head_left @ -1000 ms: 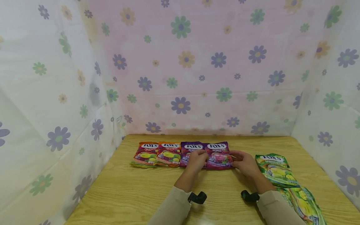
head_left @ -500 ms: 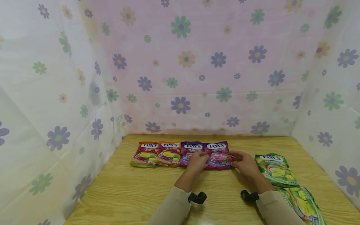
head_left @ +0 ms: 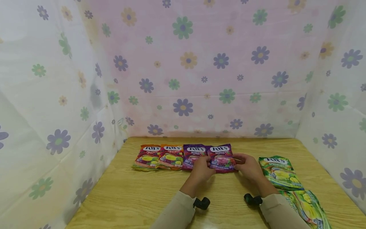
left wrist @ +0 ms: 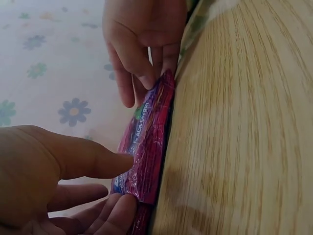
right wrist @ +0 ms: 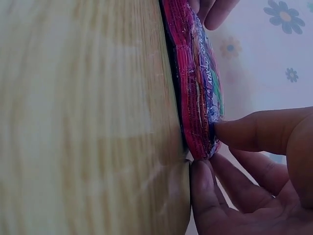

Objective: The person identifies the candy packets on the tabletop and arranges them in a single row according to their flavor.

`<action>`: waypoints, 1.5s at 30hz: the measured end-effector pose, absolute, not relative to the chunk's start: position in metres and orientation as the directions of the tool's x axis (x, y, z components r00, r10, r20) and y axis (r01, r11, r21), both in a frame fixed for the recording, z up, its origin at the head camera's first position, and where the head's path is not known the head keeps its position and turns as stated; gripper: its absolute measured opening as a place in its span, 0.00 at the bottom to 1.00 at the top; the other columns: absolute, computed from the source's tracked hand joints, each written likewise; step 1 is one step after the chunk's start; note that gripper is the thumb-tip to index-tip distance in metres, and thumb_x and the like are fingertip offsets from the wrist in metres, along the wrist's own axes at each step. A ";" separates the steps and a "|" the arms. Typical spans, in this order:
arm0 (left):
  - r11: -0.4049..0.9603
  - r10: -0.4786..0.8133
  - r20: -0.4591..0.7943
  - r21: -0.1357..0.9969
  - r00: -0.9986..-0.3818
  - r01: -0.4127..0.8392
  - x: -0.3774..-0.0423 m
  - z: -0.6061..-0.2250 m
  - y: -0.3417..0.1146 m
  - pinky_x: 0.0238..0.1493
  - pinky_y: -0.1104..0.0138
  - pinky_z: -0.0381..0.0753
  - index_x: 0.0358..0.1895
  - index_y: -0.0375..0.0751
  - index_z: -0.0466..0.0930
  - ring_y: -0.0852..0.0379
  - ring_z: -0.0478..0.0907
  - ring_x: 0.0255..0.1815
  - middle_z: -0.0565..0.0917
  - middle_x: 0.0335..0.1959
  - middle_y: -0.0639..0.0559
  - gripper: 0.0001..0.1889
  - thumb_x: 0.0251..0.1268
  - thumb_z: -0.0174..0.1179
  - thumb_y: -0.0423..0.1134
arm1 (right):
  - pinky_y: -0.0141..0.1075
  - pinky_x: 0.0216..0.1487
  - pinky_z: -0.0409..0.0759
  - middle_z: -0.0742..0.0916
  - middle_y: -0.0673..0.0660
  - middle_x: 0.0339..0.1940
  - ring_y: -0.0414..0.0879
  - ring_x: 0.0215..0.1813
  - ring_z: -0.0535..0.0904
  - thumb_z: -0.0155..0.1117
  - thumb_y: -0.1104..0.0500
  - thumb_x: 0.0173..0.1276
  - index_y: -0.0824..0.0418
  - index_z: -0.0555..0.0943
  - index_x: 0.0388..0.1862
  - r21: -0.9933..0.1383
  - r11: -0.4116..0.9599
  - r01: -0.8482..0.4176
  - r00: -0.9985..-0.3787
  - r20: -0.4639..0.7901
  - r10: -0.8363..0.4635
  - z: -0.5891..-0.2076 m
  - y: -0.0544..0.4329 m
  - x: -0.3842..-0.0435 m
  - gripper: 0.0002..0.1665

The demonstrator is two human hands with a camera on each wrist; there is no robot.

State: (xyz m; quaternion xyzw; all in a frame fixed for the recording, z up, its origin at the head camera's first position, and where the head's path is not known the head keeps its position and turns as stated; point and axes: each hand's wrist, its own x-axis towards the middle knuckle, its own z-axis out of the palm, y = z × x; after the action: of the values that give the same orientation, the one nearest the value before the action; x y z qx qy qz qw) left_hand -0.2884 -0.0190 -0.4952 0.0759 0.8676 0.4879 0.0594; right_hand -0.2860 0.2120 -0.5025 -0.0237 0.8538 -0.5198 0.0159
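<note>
Two purple candy bags labelled Berries lie side by side on the table: a right purple bag [head_left: 221,157] and a left purple bag [head_left: 191,157]. My left hand [head_left: 201,171] is at the seam between them; in the left wrist view its thumb [left wrist: 105,164] lies on the right bag's surface, its fingertips at the edge. The right hand [head_left: 249,168] pinches that bag's right corner; the right wrist view has its thumb [right wrist: 244,129] on the corner and a finger below. The left hand hides part of both bags.
Two orange Fruits candy bags, one [head_left: 171,157] overlapping another [head_left: 146,157], continue the row leftward. Green candy bags [head_left: 281,173] lie at the right, reaching the near edge. Flowered cloth [head_left: 183,79] walls the wooden table [head_left: 134,197] at the back and sides.
My left hand has shifted slightly toward me and to the right, uncovering more of the left purple bag. The right hand and the bags have barely moved.
</note>
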 end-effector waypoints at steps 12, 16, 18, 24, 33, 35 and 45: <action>0.522 0.199 -0.017 0.848 -0.980 0.092 -0.291 -0.497 -0.025 0.57 0.53 0.86 0.63 0.32 0.81 0.48 0.84 0.55 0.86 0.53 0.43 0.27 0.60 0.74 0.36 | 0.48 0.58 0.86 0.77 0.71 0.71 0.67 0.69 0.77 0.63 0.68 0.73 0.68 0.73 0.72 -0.878 0.478 -0.019 -0.997 -0.018 -0.073 -0.499 0.208 -0.285 0.29; 0.529 0.199 -0.007 0.843 -0.980 0.102 -0.290 -0.494 -0.025 0.55 0.54 0.87 0.64 0.31 0.81 0.50 0.83 0.52 0.86 0.53 0.43 0.28 0.60 0.74 0.39 | 0.51 0.60 0.85 0.76 0.72 0.72 0.68 0.69 0.76 0.64 0.67 0.72 0.68 0.72 0.73 -0.863 0.504 -0.035 -0.996 -0.014 -0.093 -0.496 0.210 -0.286 0.31; 0.538 0.208 0.018 0.833 -0.978 0.130 -0.289 -0.492 -0.024 0.52 0.55 0.87 0.63 0.31 0.81 0.52 0.84 0.50 0.86 0.53 0.42 0.28 0.60 0.73 0.39 | 0.53 0.61 0.84 0.76 0.73 0.71 0.69 0.69 0.77 0.65 0.66 0.72 0.67 0.72 0.73 -0.848 0.528 -0.052 -0.995 -0.001 -0.100 -0.493 0.212 -0.286 0.31; 0.538 0.230 0.068 0.822 -0.971 0.185 -0.281 -0.483 -0.017 0.48 0.56 0.86 0.62 0.34 0.83 0.54 0.79 0.45 0.81 0.57 0.42 0.26 0.59 0.72 0.38 | 0.55 0.59 0.85 0.78 0.73 0.70 0.72 0.68 0.76 0.64 0.64 0.72 0.65 0.73 0.73 -0.824 0.552 -0.125 -0.989 0.059 -0.136 -0.479 0.219 -0.279 0.31; 0.536 0.254 0.060 0.822 -0.965 0.191 -0.268 -0.479 0.004 0.32 0.67 0.77 0.69 0.42 0.78 0.59 0.74 0.35 0.75 0.67 0.43 0.31 0.60 0.71 0.38 | 0.53 0.56 0.86 0.79 0.72 0.69 0.71 0.67 0.77 0.66 0.60 0.74 0.60 0.75 0.73 -0.780 0.593 -0.200 -0.975 0.100 -0.198 -0.451 0.246 -0.263 0.29; 0.556 0.261 0.071 0.804 -0.963 0.210 -0.267 -0.477 0.009 0.32 0.68 0.76 0.69 0.42 0.78 0.59 0.74 0.34 0.76 0.67 0.44 0.31 0.60 0.72 0.38 | 0.54 0.56 0.86 0.78 0.73 0.70 0.71 0.67 0.77 0.66 0.59 0.74 0.61 0.74 0.73 -0.775 0.598 -0.202 -0.975 0.101 -0.199 -0.443 0.254 -0.258 0.30; 0.458 0.342 0.047 0.864 -0.939 0.210 -0.260 -0.460 0.034 0.41 0.68 0.85 0.69 0.47 0.77 0.66 0.83 0.44 0.84 0.59 0.52 0.30 0.62 0.71 0.40 | 0.46 0.41 0.88 0.79 0.75 0.68 0.58 0.52 0.87 0.65 0.54 0.77 0.66 0.72 0.74 -0.777 0.600 -0.191 -0.975 0.082 -0.205 -0.422 0.300 -0.239 0.32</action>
State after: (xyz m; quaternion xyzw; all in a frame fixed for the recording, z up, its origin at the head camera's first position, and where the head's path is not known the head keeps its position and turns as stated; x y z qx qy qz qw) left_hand -0.2597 0.0337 -0.4599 0.1620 0.8513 0.4946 0.0667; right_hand -0.2392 0.3003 -0.4221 -0.1107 0.8943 -0.4336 0.0079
